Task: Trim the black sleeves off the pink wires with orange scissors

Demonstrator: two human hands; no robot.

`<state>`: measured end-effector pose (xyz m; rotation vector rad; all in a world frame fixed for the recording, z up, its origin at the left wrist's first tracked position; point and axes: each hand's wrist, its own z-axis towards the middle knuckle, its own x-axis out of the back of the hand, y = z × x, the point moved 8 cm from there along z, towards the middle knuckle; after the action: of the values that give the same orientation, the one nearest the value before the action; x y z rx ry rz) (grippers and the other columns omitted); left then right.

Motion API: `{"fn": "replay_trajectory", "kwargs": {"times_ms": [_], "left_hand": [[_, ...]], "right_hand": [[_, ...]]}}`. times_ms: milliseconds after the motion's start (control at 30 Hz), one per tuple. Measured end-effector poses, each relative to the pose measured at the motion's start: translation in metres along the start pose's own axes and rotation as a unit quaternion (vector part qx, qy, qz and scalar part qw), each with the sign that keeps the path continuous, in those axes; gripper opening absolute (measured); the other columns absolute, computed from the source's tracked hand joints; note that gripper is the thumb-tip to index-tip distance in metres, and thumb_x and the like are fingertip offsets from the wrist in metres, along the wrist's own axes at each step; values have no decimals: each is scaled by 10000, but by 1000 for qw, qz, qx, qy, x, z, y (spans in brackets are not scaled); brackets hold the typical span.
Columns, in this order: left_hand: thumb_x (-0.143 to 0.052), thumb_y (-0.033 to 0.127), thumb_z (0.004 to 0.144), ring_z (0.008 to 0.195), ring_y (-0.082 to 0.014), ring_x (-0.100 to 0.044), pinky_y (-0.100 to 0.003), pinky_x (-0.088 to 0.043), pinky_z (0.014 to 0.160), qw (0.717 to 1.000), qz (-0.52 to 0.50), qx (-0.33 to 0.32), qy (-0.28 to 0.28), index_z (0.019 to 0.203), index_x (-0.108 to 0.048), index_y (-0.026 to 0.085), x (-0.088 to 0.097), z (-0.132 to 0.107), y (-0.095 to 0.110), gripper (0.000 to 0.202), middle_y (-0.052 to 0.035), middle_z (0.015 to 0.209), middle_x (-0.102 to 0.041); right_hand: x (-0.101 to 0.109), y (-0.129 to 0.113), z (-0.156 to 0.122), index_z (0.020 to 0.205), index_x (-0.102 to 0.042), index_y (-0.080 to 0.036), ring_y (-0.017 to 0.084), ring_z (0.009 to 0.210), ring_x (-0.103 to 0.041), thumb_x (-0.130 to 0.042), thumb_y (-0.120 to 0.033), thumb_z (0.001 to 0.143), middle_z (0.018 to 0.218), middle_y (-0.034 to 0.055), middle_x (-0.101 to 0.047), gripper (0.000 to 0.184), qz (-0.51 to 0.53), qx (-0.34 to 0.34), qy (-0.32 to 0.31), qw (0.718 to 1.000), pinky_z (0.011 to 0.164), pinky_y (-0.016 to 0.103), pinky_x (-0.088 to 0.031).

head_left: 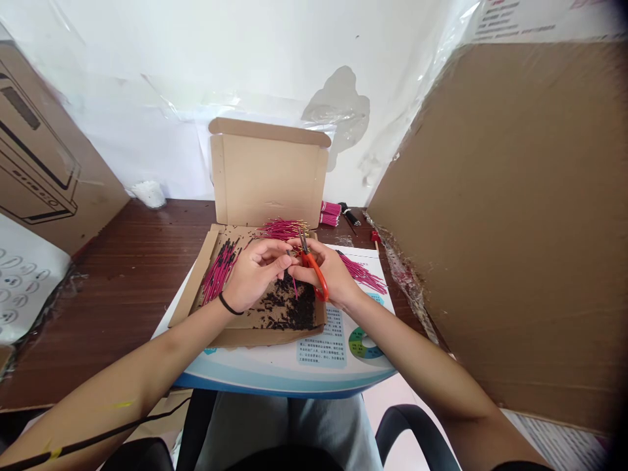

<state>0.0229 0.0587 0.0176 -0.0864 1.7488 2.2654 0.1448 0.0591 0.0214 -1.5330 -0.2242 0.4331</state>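
Pink wire (294,286) pinched in left hand (255,275); orange scissors (318,278) gripped in right hand (328,271), both closed.

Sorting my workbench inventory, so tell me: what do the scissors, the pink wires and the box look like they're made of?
The scissors have glossy orange handles, probably moulded plastic; the blades are too hidden to judge. The pink wires look plastic-sheathed, with bright gold-coloured tips that seem metal. The box looks like matte brown cardboard, judging by its creased, folded flaps.
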Motion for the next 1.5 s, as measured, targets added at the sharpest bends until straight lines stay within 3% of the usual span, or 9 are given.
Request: {"fn": "replay_trajectory", "kwargs": {"times_ms": [600,733,833,933,1067,1200,1333,1500], "left_hand": [[-782,354,757,510,-66,-550,-199,-461,469,1000,0,17,-4,897,-720,185,-2,-1,-2,228,-30,760,-712],[-772,380,764,531,-68,-542,-200,-460,475,1000,8,28,5,978,-759,189,1,-1,-6,287,-41,777,-707],[-743,394,795,521,-70,-509,-197,-441,475,999,9,30,6,1055,-763,196,4,-1,-9,327,-13,650,-652],[-732,395,807,514,-70,-484,-199,-425,466,999,9,30,14,1071,-764,205,8,-1,-10,328,-16,650,-656],[-728,424,804,507,-64,-464,-209,-422,452,999,11,41,19,1148,-737,215,7,-1,-8,402,-38,768,-704],[-742,434,791,481,-52,-427,-195,-391,443,999,-4,35,32,1335,-618,231,5,0,0,594,3,694,-660],[-715,410,824,493,-53,-462,-192,-402,458,999,10,30,16,1439,-505,224,3,0,2,676,10,695,-648],[-695,390,845,617,-90,-589,-213,-474,538,998,53,16,-1,1445,-492,224,5,0,-3,655,-11,764,-684]], "right_hand": [[1,1,0,1184,-608,-238,172,785,-662,-854,-307,621,811,-7,-682,619,-28,12,-9,1000,819,359,-523],[-8,-6,-2,1130,-623,-237,157,728,-634,-832,-316,654,768,-24,-656,525,-27,37,-40,998,803,353,-517],[-3,-15,-3,1041,-657,-224,142,693,-586,-790,-341,700,747,-23,-630,384,-74,65,-2,995,757,331,-494],[13,-25,-4,1026,-677,-214,141,676,-543,-729,-371,745,739,-10,-618,326,-173,89,87,977,697,313,-458],[27,-41,-7,1001,-701,-193,143,664,-510,-695,-396,755,761,16,-631,319,-352,147,159,911,673,301,-421],[23,-38,-5,915,-707,-195,125,600,-453,-686,-418,771,651,-15,-579,266,-438,128,125,881,612,268,-365],[16,-32,-5,812,-693,-205,106,552,-372,-689,-507,773,576,-48,-487,305,-463,91,81,878,562,252,-303],[13,-29,-5,809,-699,-208,111,575,-394,-686,-574,764,596,-39,-503,369,-469,79,59,878,577,248,-300]]}}
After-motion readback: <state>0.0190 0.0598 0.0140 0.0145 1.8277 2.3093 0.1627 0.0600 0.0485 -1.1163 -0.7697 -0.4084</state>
